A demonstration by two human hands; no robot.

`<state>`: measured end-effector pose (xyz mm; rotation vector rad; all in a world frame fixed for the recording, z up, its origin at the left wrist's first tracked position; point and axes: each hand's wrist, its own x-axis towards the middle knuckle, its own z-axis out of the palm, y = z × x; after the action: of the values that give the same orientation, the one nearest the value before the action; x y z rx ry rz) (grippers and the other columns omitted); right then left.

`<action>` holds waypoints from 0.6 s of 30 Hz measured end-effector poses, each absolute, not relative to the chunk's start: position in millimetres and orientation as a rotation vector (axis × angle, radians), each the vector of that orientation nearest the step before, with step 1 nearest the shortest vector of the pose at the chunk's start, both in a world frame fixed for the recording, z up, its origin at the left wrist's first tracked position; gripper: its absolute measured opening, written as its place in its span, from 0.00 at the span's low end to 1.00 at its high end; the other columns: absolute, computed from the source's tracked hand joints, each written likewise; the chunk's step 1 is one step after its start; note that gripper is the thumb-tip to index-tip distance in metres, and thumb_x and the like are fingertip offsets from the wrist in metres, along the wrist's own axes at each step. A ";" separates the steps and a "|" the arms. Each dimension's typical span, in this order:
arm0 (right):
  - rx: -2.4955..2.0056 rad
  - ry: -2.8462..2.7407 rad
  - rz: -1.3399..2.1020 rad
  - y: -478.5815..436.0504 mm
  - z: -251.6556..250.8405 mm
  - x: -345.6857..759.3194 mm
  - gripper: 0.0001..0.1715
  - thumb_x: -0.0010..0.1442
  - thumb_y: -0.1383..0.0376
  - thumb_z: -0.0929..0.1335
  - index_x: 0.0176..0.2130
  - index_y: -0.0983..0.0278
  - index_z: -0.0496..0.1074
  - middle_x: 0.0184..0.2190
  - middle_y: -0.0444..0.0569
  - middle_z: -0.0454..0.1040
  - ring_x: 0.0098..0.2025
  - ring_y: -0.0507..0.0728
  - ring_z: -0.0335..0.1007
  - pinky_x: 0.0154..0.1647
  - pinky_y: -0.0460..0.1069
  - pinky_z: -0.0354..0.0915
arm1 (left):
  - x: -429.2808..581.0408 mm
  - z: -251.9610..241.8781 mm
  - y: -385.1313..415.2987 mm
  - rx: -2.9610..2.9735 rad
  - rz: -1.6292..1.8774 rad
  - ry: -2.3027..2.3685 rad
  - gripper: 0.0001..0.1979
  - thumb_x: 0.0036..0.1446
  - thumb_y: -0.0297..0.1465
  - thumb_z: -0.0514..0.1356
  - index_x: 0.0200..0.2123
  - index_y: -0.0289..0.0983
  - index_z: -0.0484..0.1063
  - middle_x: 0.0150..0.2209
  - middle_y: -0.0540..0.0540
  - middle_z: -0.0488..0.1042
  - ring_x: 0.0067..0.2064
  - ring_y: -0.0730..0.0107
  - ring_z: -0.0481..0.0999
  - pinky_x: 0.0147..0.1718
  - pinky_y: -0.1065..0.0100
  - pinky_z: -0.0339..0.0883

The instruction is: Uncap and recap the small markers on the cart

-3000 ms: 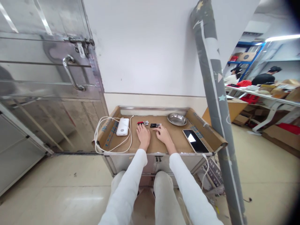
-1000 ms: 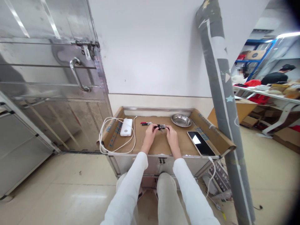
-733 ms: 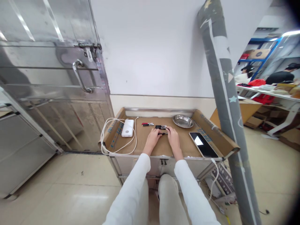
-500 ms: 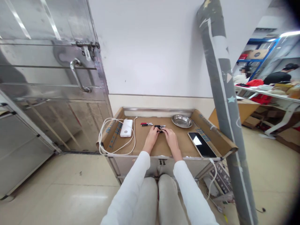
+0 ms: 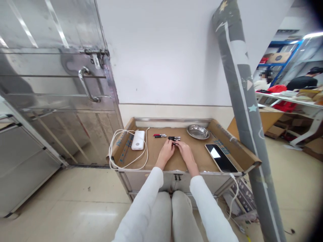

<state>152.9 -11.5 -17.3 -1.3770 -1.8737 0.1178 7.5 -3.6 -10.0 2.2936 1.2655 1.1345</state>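
Observation:
On the brown cardboard top of the cabinet, my left hand and my right hand are close together, fingertips nearly meeting. Both are closed on a small dark pen, mostly covered by the fingers. Just beyond my fingertips lie black pens with silvery ends, side by side. To their left, a red pen rests beside a black pen.
A white power bank with a looped white cable lies at left. A shallow metal dish sits at back right, a phone at front right. A long grey roll leans at right. Two people work farther off.
My hands, still together on the dark pen, have drawn slightly back toward me. More of the black pens beyond them shows. The whole view has shifted a little.

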 end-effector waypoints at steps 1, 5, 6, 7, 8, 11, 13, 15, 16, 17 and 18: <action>-1.373 -1.881 0.124 -12.2 -16.3 152.4 0.17 0.61 0.68 0.61 0.46 0.61 0.75 0.47 0.53 0.75 0.47 0.59 0.73 0.51 0.54 0.67 | 7.5 -9.7 -3.7 2.291 1.125 1.267 0.06 0.59 0.24 0.51 0.40 0.36 0.65 0.41 0.43 0.67 0.43 0.67 0.72 0.47 0.63 0.67; -1.343 -1.914 0.175 -13.9 -15.7 151.1 0.16 0.61 0.68 0.61 0.44 0.60 0.75 0.46 0.51 0.76 0.46 0.58 0.73 0.51 0.53 0.67 | 6.6 -6.7 -6.7 2.314 1.037 1.337 0.04 0.62 0.27 0.51 0.38 0.37 0.65 0.41 0.44 0.68 0.43 0.67 0.71 0.45 0.64 0.67; -1.331 -1.921 0.189 -13.3 -17.0 151.1 0.16 0.61 0.69 0.61 0.43 0.59 0.75 0.45 0.50 0.76 0.46 0.57 0.73 0.52 0.53 0.66 | 6.2 -5.9 -8.1 2.325 1.012 1.371 0.05 0.62 0.27 0.51 0.37 0.37 0.65 0.41 0.44 0.68 0.43 0.66 0.71 0.44 0.64 0.67; -1.318 -1.923 0.198 -12.1 -18.9 151.3 0.17 0.61 0.69 0.61 0.43 0.59 0.75 0.46 0.50 0.76 0.47 0.57 0.73 0.52 0.53 0.66 | 5.6 -5.2 -9.5 2.336 0.994 1.413 0.05 0.63 0.28 0.51 0.37 0.37 0.65 0.41 0.43 0.68 0.43 0.66 0.71 0.44 0.64 0.67; -1.314 -1.916 0.203 -10.3 -21.3 151.8 0.17 0.61 0.70 0.60 0.43 0.60 0.75 0.45 0.50 0.76 0.47 0.57 0.73 0.53 0.53 0.65 | 5.0 -4.9 -10.9 2.350 0.978 1.447 0.05 0.63 0.28 0.51 0.37 0.36 0.65 0.41 0.43 0.69 0.43 0.65 0.71 0.43 0.63 0.67; -1.327 -1.874 0.186 -3.7 -28.3 154.2 0.19 0.60 0.72 0.59 0.40 0.59 0.76 0.47 0.51 0.75 0.51 0.57 0.70 0.54 0.54 0.64 | 3.1 -5.3 -12.7 2.386 0.944 1.553 0.04 0.62 0.27 0.52 0.37 0.35 0.66 0.39 0.42 0.69 0.43 0.63 0.70 0.44 0.63 0.66; -1.314 -1.868 0.168 -0.4 -30.3 155.9 0.18 0.58 0.72 0.60 0.39 0.60 0.76 0.46 0.51 0.75 0.51 0.57 0.69 0.54 0.54 0.64 | 2.2 -6.6 -11.7 2.405 0.936 1.601 0.04 0.62 0.27 0.52 0.37 0.35 0.66 0.39 0.41 0.69 0.44 0.62 0.70 0.45 0.62 0.65; -1.295 -1.858 0.133 0.0 -28.9 157.0 0.17 0.57 0.72 0.60 0.39 0.62 0.75 0.44 0.53 0.75 0.50 0.58 0.69 0.53 0.55 0.64 | 1.9 -8.1 -9.5 2.425 0.922 1.616 0.05 0.62 0.27 0.52 0.37 0.34 0.67 0.39 0.41 0.70 0.44 0.62 0.70 0.45 0.62 0.65; -1.289 -1.843 0.110 -0.9 -27.0 157.1 0.16 0.58 0.71 0.60 0.39 0.62 0.75 0.42 0.54 0.75 0.48 0.59 0.68 0.52 0.56 0.64 | 1.9 -8.7 -8.2 2.431 0.914 1.619 0.05 0.61 0.27 0.52 0.37 0.35 0.67 0.38 0.41 0.70 0.44 0.62 0.70 0.45 0.62 0.65; -1.290 -1.828 0.085 -2.6 -24.7 157.0 0.16 0.59 0.71 0.60 0.39 0.63 0.75 0.41 0.54 0.75 0.47 0.59 0.67 0.51 0.56 0.64 | 1.9 -9.1 -7.1 2.432 0.910 1.620 0.04 0.61 0.27 0.52 0.37 0.34 0.67 0.38 0.42 0.70 0.44 0.62 0.70 0.45 0.62 0.65; -1.299 -1.809 0.059 -4.8 -22.0 156.7 0.16 0.60 0.70 0.59 0.38 0.63 0.74 0.39 0.54 0.74 0.45 0.59 0.66 0.50 0.56 0.63 | 2.1 -9.4 -6.2 2.427 0.909 1.623 0.04 0.61 0.27 0.52 0.38 0.34 0.66 0.38 0.42 0.70 0.44 0.62 0.70 0.45 0.62 0.65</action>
<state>156.7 -4.8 -22.0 -1.2988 -1.8090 0.0592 2.1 -6.2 -9.4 2.4275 1.6229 0.9089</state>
